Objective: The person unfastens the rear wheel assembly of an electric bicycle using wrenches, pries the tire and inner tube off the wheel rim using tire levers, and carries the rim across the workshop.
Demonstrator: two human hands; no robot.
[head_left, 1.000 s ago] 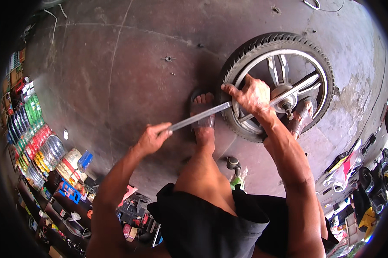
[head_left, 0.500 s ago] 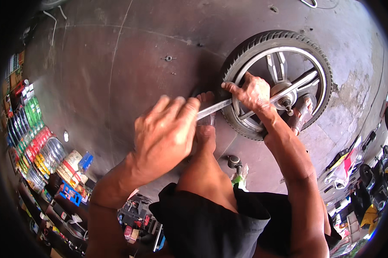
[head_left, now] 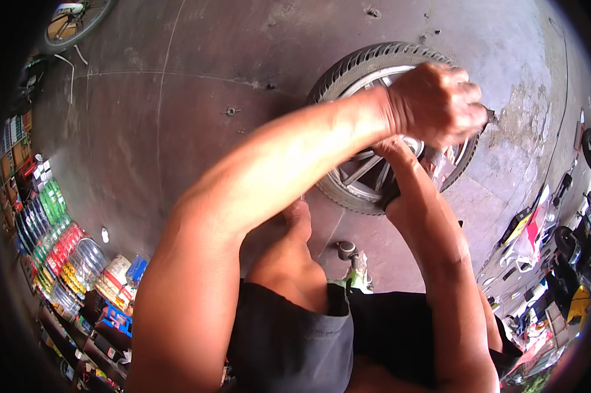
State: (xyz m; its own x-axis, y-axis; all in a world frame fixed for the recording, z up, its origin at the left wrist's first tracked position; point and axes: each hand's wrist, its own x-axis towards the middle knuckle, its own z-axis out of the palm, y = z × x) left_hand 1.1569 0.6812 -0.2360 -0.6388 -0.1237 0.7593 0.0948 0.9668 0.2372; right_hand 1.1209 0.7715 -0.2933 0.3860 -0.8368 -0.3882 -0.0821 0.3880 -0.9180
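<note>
A spoked motorbike wheel with a black tyre (head_left: 348, 67) lies on the floor, its centre mostly covered by my arms. My left hand (head_left: 439, 105) is over the upper right part of the wheel, slightly blurred, fingers curled closed; what they hold is hidden. My left forearm crosses diagonally over the rim. My right hand (head_left: 391, 147) is beneath it on the wheel, its fingers hidden. A sandalled foot (head_left: 437, 165) shows beside the hub. The long metal bar from earlier cannot be made out.
Small metal parts (head_left: 230, 111) lie on the stained floor (head_left: 132, 144). Coloured bottles (head_left: 53, 216) and boxes crowd the left edge. A bicycle wheel (head_left: 73, 26) is at upper left, motorbike parts (head_left: 571, 249) at right. A metal canister (head_left: 346, 247) stands near my legs.
My left hand has swung from the bar's lower left end up and rightward across the wheel, covering the bar and my right hand. The view has shifted slightly.
</note>
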